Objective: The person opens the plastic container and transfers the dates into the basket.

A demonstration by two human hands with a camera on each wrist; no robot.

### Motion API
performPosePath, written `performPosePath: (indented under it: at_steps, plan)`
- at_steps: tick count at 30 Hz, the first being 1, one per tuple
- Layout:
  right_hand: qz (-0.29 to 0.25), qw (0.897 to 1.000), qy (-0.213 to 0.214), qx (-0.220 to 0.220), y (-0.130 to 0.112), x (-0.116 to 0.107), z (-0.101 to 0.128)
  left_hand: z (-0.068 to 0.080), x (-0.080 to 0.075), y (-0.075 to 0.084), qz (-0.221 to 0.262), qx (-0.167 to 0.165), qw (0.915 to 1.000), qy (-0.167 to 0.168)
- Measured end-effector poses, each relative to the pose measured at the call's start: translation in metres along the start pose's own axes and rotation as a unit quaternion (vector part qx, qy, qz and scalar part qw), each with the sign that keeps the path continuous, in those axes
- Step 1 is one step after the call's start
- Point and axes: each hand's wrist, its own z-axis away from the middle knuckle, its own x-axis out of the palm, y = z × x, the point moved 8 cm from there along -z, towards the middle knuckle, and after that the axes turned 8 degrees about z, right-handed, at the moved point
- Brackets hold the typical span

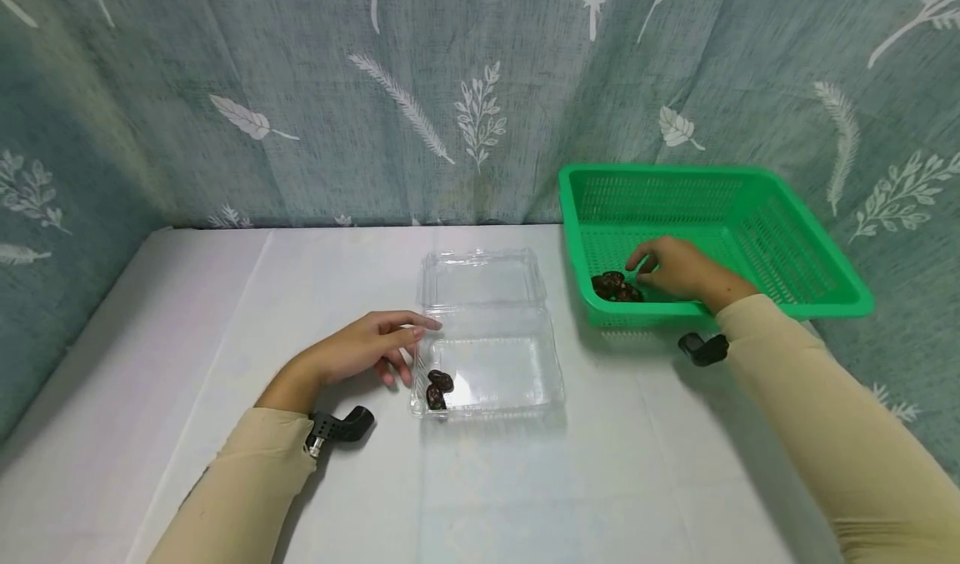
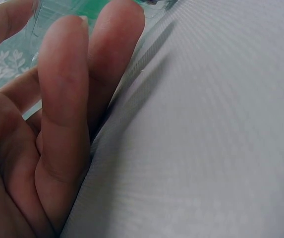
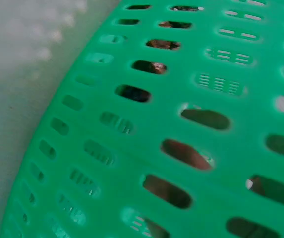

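Note:
My right hand [image 1: 678,268] reaches into a green plastic basket [image 1: 825,310], its loosely bent fingers beside several dark brown dates [image 1: 613,287] in the near left corner. A gap shows between its thumb and fingers, with nothing seen in it. In the right wrist view the slotted basket wall [image 3: 146,134] covers most of the hand. To the left, a clear plastic clamshell box [image 1: 495,372] lies with its lid [image 1: 483,279] folded back. Two dates [image 1: 438,389] sit in its near left corner. My left hand [image 1: 367,347] rests at the box's left side, fingers relaxed, index fingertip over the rim.
A white cloth [image 1: 480,497] covers the table. Behind it hangs a grey-green curtain [image 1: 300,131] with white leaf prints. The basket stands at the back right, near the curtain. Each wrist carries a black camera mount [image 1: 341,425].

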Motion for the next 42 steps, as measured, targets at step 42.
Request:
performPosePath:
  at_steps: [42]
  plan:
    - [-0.156, 0.941, 0.177, -0.242, -0.18, 0.004, 0.063, 0.0, 0.0, 0.0, 0.003, -0.004, 1.0, 0.001]
